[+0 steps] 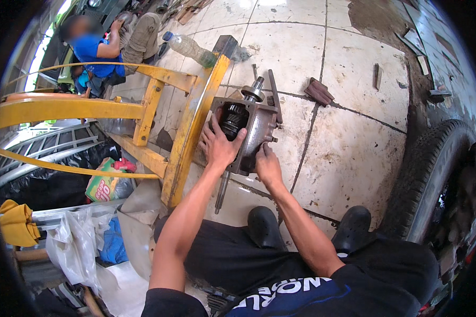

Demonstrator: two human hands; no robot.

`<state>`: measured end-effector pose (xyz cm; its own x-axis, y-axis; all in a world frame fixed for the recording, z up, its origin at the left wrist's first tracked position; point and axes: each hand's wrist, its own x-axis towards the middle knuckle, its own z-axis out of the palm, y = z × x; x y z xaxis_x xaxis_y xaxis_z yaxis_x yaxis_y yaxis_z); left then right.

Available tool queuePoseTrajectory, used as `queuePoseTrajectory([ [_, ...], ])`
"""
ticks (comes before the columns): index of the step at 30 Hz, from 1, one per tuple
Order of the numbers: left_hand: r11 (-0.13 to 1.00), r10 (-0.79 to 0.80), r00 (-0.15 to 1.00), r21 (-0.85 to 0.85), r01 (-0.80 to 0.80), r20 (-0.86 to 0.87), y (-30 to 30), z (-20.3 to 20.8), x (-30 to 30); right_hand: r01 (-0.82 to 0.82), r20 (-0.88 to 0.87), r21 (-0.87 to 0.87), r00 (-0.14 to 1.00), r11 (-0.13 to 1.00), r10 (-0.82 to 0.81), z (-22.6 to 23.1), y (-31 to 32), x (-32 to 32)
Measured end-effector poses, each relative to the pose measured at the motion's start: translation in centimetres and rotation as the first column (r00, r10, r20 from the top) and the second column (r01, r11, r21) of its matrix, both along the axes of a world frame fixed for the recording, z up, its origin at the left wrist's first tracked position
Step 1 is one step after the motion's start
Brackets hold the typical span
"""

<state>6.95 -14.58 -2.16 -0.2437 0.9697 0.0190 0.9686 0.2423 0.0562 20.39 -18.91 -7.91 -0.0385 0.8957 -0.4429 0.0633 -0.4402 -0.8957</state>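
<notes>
— Gearbox housing (251, 127), where is it for you?

— It sits on the tiled floor (349, 153) just ahead of your knees, leaning against the yellow steel frame (188, 134), its open side showing a dark gear (232, 119) and a shaft (220, 193) sticking out toward you.

— And your hands?

— Your left hand (219, 145) lies spread over the open face, fingers splayed at the gear, clasping nothing. Your right hand (267, 166) presses the housing's lower right edge; you can't tell whether its fingers close around anything.

— Nearby?

— A plastic bottle (189, 48) beyond the frame, a tyre (433, 174) at your right.
</notes>
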Motion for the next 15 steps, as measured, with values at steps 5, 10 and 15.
queuePoseTrajectory([
  [5, 1.000, 0.015, 1.000, 0.009, -0.015, -0.011, 0.4, 0.0, -0.3, -0.099, -0.075, -0.006, 0.992, 0.995, 0.098, -2.7, 0.6, 0.7],
  [10, 1.000, 0.005, 1.000, 0.015, -0.005, -0.001, 0.5, 0.1, 0.2, 0.074, 0.040, 0.094, 0.996, 0.993, -0.078, -2.1, -1.2, -1.1],
  [15, 1.000, 0.025, 1.000, -0.015, -0.025, -0.014, 0.1, 0.1, -0.1, -0.072, 0.025, -0.033, 0.997, 0.997, 0.073, -1.7, 0.1, -0.5],
])
